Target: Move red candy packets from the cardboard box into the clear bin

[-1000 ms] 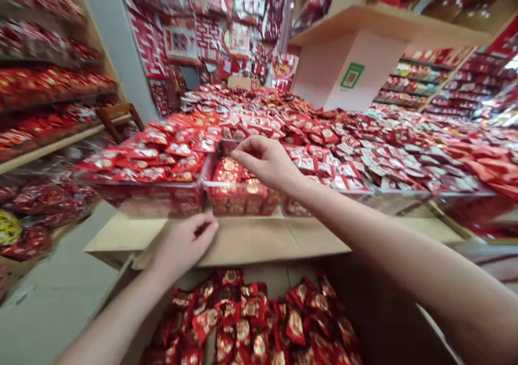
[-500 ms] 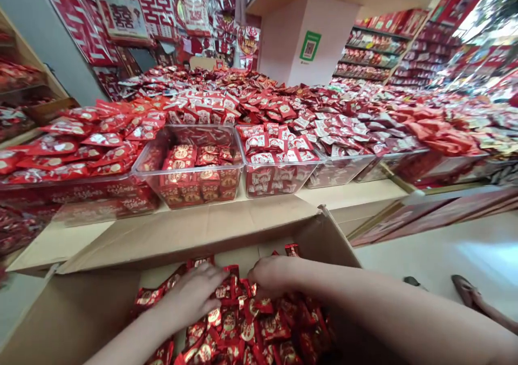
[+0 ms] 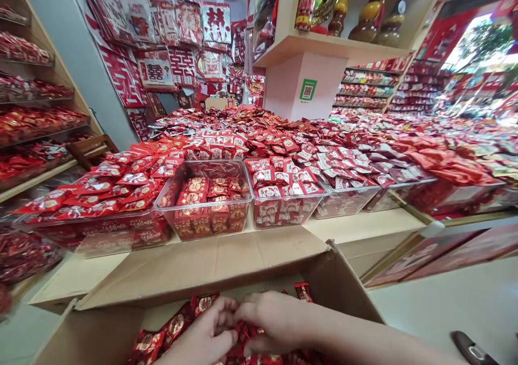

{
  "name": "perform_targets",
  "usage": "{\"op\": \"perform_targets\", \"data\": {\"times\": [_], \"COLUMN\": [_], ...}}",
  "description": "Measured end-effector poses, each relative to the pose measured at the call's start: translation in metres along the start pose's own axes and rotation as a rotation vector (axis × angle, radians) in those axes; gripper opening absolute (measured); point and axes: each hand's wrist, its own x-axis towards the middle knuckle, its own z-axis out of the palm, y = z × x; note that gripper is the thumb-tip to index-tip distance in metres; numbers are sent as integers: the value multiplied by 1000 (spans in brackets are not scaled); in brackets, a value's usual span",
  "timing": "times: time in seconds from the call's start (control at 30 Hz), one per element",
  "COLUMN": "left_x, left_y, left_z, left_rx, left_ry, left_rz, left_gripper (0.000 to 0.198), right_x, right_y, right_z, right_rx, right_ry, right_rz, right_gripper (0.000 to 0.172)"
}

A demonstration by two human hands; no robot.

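An open cardboard box (image 3: pixel 332 273) holds many small red-and-gold wrapped candies (image 3: pixel 178 322). Down inside it, my left hand (image 3: pixel 216 330) has its fingers curled and its thumb bent inward. My right hand (image 3: pixel 269 319) meets it from the right, fingers curled, the tips near or touching my left fingers. Red wrappers show between the two palms, gathered by both hands; how many pieces they hold is hidden. Just beyond the box stands a clear plastic bin (image 3: pixel 206 211), partly filled with stacked red-and-gold packets.
To the right of that bin is another clear bin (image 3: pixel 287 205) of red-and-white packets. A heaped bin of red packets (image 3: pixel 117 187) stands at the left. More heaps stretch behind, around a pillar (image 3: pixel 299 84). Shelves (image 3: pixel 40 111) line the left. A shoe (image 3: pixel 473 349) is on the floor at right.
My hands have come together over the candies, the left moving right and its fingers curling in. The view has tilted up, so the box sits lower and more shelving shows.
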Motion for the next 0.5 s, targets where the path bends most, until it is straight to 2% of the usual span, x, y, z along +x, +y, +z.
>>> {"op": "perform_targets", "data": {"times": [0.1, 0.17, 0.23, 0.33, 0.4, 0.5], "left_x": [-11, -18, -22, -22, -22, -22], "left_y": [23, 36, 46, 53, 56, 60], "left_z": [-11, -18, -22, -26, -28, -31], "left_rx": [-266, -411, -446, -420, -448, -547], "left_ry": [-82, -74, -14, 69, 82, 80], "left_rz": [-40, -52, -46, -42, -40, -73], "left_gripper": [28, 32, 34, 33, 33, 34], "right_x": [-3, -4, -4, -2, 0, 2], "right_y": [-11, -15, -18, -20, -19, -16], "right_z": [-12, -20, -24, -25, -24, -22], "right_rx": [-124, -40, 56, 179, 259, 371], "right_ry": [-113, -92, -52, 9, 36, 59], "right_rz": [-62, -93, -114, -39, 57, 122], "right_gripper": [19, 20, 21, 25, 29, 32]}}
